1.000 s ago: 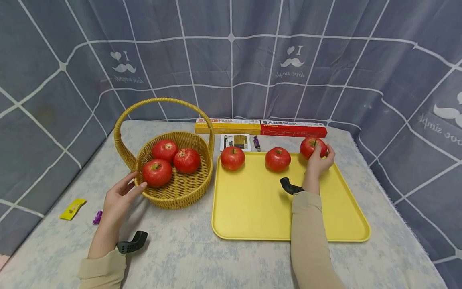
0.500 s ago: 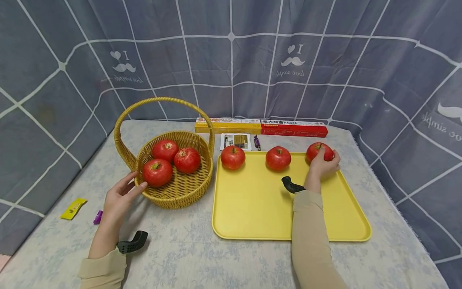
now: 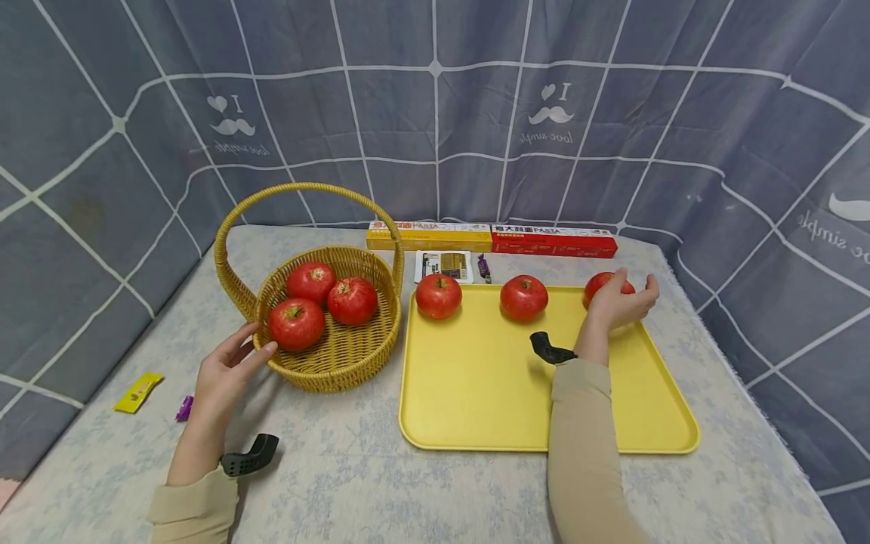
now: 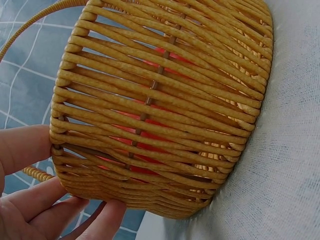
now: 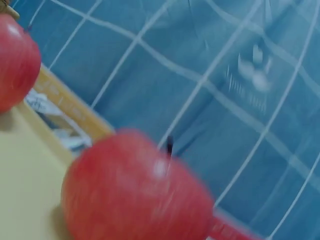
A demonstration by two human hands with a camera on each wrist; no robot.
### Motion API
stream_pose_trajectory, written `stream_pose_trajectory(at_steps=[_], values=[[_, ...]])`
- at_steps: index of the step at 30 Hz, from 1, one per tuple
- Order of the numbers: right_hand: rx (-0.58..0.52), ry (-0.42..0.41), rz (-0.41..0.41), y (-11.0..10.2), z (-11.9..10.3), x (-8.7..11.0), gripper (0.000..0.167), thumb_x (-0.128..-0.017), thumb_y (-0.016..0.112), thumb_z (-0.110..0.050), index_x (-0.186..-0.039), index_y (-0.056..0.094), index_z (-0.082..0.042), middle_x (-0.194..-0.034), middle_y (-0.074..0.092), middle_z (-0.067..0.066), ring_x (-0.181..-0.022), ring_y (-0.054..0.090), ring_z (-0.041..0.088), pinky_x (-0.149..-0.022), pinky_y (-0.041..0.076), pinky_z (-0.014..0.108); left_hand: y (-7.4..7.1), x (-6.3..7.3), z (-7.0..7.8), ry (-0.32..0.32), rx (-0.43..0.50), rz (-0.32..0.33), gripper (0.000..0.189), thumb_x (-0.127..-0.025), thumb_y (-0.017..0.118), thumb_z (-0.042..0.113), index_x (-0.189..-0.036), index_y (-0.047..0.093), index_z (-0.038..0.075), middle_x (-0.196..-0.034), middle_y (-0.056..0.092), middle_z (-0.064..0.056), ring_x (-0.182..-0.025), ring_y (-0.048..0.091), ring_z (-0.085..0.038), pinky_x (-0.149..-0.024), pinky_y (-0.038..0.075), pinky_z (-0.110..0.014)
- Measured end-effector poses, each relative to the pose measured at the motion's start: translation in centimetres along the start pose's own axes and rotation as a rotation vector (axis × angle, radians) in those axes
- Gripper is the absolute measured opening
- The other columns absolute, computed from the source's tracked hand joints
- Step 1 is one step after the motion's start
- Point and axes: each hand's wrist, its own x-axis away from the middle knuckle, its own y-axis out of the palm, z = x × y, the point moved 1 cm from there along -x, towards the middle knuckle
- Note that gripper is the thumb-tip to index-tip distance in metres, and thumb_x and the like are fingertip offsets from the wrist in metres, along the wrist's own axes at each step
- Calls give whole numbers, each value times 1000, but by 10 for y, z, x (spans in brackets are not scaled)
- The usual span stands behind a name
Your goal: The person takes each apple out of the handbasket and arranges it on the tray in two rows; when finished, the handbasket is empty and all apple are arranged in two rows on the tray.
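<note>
1. Head view: grey checked curtain behind a cloth-covered table. Yellow tray (image 3: 476,393) carries three apples along its far edge. Right hand (image 3: 615,308) is loosely spread around the rightmost apple (image 3: 601,285), at the tray's far right corner, barely cupping it. Risk: apple could roll off the low rim.
2. Left wrist view: left hand (image 4: 40,200), fingers straight, rests against the wicker basket (image 4: 160,105) left of the tray; a push could slide it.
3. Right wrist view: blurred apple (image 5: 135,190), no fingers visible.

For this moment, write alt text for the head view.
A person's right hand cups the rightmost of three red apples on a yellow tray. Their left hand touches a wicker basket holding three more apples.
</note>
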Motion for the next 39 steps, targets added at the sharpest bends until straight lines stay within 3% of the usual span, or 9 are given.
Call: stream_pose_trajectory(at_steps=[4, 7, 10, 14, 22, 28, 30, 34, 39], values=[[-225, -238, -50, -1, -28, 19, 44, -94, 58, -22, -132, 41, -11, -136, 40, -3, -125, 33, 4, -99, 29, 14, 0, 1, -1, 2, -1, 0, 73, -88, 62, 45, -148, 31, 19, -155, 19, -3, -138, 24, -30, -106, 29, -48], [-425, -344, -139, -1, -51, 39, 37, -93, 58, -11, -126, 43, -5, -126, 45, 2, -117, 42, 10, -96, 37, 19, -1, 1, -1, 2, -5, 1, 73, -88, 63, 45, -148, 32, 19, -155, 19, -2, -137, 25, -30, -106, 30, -46], [-613, -352, -247, -1, -72, 62, 30, -92, 57, -4, -120, 45, -3, -116, 47, 7, -106, 50, 17, -93, 43, 25, -1, 1, -1, 2, -8, 0, 73, -87, 63, 46, -148, 32, 19, -155, 19, -1, -137, 25, -29, -106, 30, -45], [-713, -335, -394, 4, -87, 92, 28, -91, 56, -1, -117, 45, -3, -110, 49, 10, -98, 52, 21, -88, 45, 28, -2, 1, -1, -3, 7, 0, 73, -88, 63, 45, -148, 32, 20, -155, 18, -2, -138, 24, -30, -107, 29, -48], [-628, -302, -691, 23, -85, 145, 30, -92, 57, -3, -119, 46, -3, -109, 53, 7, -98, 55, 22, -87, 47, 32, -2, 1, 0, -20, 13, -3, 73, -87, 63, 46, -148, 31, 20, -156, 17, -2, -138, 24, -29, -107, 27, -50], [-533, -346, -973, 36, -74, 188, 34, -91, 55, 2, -123, 43, 2, -112, 54, 21, -96, 57, 26, -88, 47, 34, -2, 2, 1, -19, 11, -5, 73, -87, 63, 45, -149, 30, 21, -156, 17, -3, -138, 24, -30, -106, 28, -50], [-487, -366, -1065, 41, -67, 202, 39, -90, 56, 3, -126, 40, 4, -115, 53, 23, -98, 57, 25, -86, 48, 29, -2, 2, 1, -22, 15, -11, 74, -87, 63, 45, -149, 30, 21, -156, 16, -3, -138, 23, -29, -107, 27, -50], [-398, -394, -1263, 46, -52, 226, 45, -92, 55, 2, -131, 34, 4, -121, 49, 26, -108, 54, 35, -89, 47, 34, -1, 2, 1, -21, 9, -10, 74, -87, 63, 45, -149, 30, 21, -156, 16, -2, -138, 23, -29, -107, 27, -50], [-272, -384, -1464, 51, -34, 246, 52, -92, 57, -3, -137, 30, 1, -130, 42, 25, -117, 50, 38, -94, 45, 39, -1, 2, 1, -5, 3, -9, 74, -88, 63, 45, -149, 30, 19, -156, 17, -2, -138, 24, -30, -106, 28, -50]])
